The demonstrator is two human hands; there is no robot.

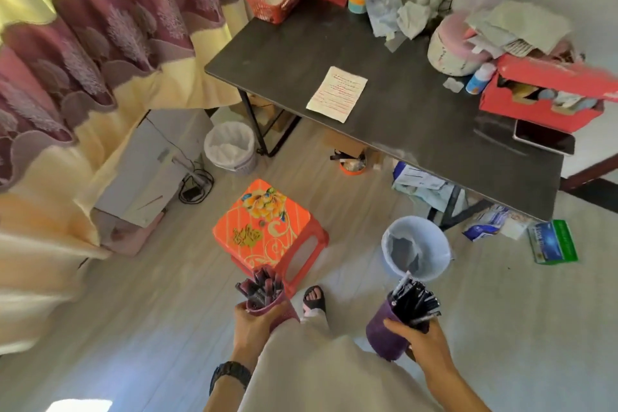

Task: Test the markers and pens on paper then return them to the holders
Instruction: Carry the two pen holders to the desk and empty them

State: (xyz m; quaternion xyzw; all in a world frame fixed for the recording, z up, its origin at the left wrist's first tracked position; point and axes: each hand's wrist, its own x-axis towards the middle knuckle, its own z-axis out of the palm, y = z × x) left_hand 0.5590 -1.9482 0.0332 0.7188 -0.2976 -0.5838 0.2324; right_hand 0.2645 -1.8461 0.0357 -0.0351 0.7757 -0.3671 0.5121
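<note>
- While both forearms reach forward and down at waist level, the left hand (253, 323) is wrapped round the side of a purple holder (281, 313), fingers curled tight on its wall, with a dark watch (230, 375) on that wrist.
- That holder is tilted a little away from the body and is crammed with dark-capped markers (260, 288). It is held in the air just in front of an orange flowered stool (264, 221).
- The right hand (422, 341) grips a darker purple cup (380, 334) from its right side, thumb laid across the rim and fingers clamped underneath.
- A bundle of black pens (415, 303) sticks out of the cup, leaning to the right.
- A sheet of paper (337, 94) lies flat on the dark table (418, 130), well apart from both hands. It carries rows of red writing too small to read.
- The gold mark on the stool top and the print on a blue-green box (553, 242) on the floor are too blurred to make out.
</note>
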